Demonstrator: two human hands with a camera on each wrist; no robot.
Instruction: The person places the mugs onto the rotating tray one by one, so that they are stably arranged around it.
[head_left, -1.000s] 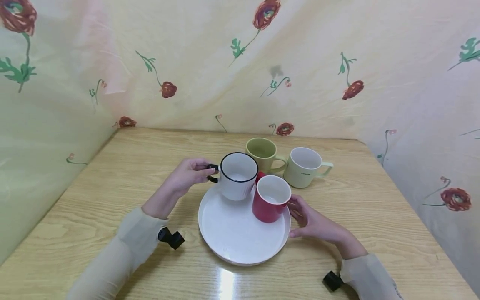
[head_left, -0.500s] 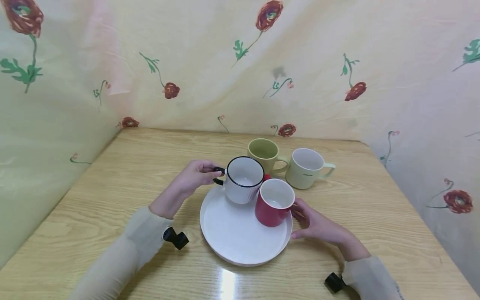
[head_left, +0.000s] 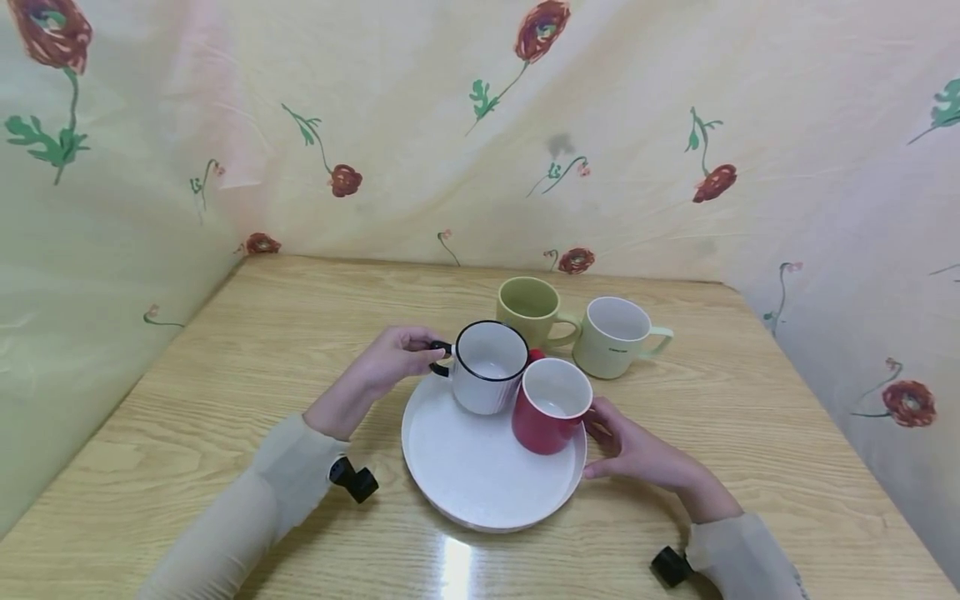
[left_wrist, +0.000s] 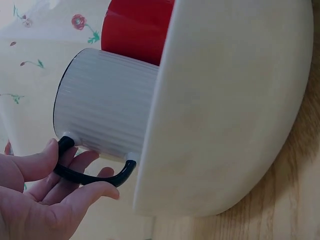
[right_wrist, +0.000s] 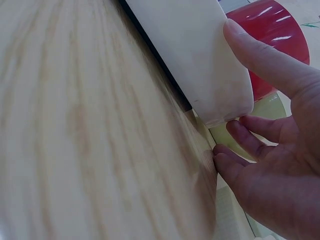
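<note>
My left hand (head_left: 397, 358) grips the black handle of a white ribbed mug (head_left: 483, 393) with a black rim. The mug stands upright at the back left of a round white tray (head_left: 480, 479), right beside a red mug (head_left: 542, 425) with a white inside. In the left wrist view, thumb and fingers wrap the handle (left_wrist: 80, 176), and the tray's wall hides the mug's base. My right hand (head_left: 637, 454) holds the tray's right edge. The right wrist view shows its thumb (right_wrist: 250, 50) at the rim and its other fingers bent against the outer wall.
Behind the tray stand an olive green mug (head_left: 528, 304) and a pale green mug (head_left: 611, 346), its handle pointing right. The wooden table (head_left: 225, 375) ends at a flowered cloth backdrop (head_left: 420, 167) at the back and sides.
The white mug in my left hand has come down and slightly to the right, closer against the red mug. My right hand keeps its place at the tray's edge. The view has shifted slightly.
</note>
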